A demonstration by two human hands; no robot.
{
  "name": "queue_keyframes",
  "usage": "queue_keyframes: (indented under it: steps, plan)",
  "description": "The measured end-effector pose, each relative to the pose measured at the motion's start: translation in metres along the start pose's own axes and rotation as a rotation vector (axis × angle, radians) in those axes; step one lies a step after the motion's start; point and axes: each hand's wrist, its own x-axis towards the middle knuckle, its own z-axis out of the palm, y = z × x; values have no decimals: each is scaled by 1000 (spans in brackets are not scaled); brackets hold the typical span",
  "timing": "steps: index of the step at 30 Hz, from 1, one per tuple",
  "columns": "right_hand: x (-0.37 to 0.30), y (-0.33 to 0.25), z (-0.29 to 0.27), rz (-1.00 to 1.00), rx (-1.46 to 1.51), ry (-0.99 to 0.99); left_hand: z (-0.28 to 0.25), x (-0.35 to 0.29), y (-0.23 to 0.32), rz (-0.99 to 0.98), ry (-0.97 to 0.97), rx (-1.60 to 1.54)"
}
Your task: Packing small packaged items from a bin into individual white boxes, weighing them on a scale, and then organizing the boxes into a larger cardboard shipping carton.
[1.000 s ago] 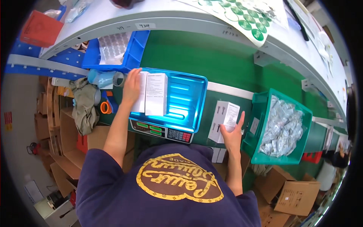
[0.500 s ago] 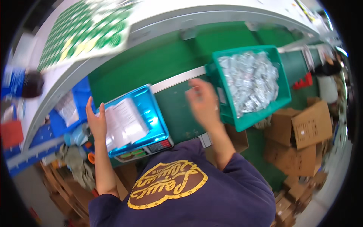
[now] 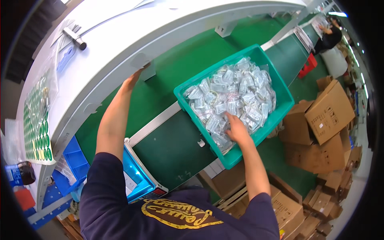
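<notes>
My right hand (image 3: 236, 130) lies in a teal plastic bin (image 3: 212, 70) on the green belt (image 3: 172, 150), its fingers spread over several clear packets (image 3: 236, 90) with small white parts inside. My left hand (image 3: 132, 80) is stretched up to the front edge of the white shelf (image 3: 160, 32), and its fingertips are hidden under the rim. A blue scale tray (image 3: 138, 178) with a white box in it sits by my left elbow, mostly covered by my sleeve.
A small white piece (image 3: 201, 143) lies on the belt beside the bin. Cardboard boxes (image 3: 328, 112) are piled on the floor at right. A sheet of green stickers (image 3: 38, 124) lies on the shelf. Another person (image 3: 330, 34) works at the far end.
My left hand has left the box on the blue scale and risen to the shelf edge. My right hand has reached into the packets in the teal bin. The view has swung right.
</notes>
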Motion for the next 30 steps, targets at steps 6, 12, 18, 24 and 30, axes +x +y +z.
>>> queue_keyframes:
  steps: [6,12,18,24,30]
  plan:
    - [-2,-2,-27,68,179,-45,0,-69,-43,380,129,-428]
    - [-33,-69,-118,258,817,167,-26,-226,-7,278,308,56]
    - [-102,-279,-145,-344,1090,318,-31,-340,26,356,396,54]
    - [-126,-330,-139,-825,649,229,-59,-403,31,541,496,132]
    - [-183,-332,-158,-944,522,264,-84,-465,0,421,464,-341]
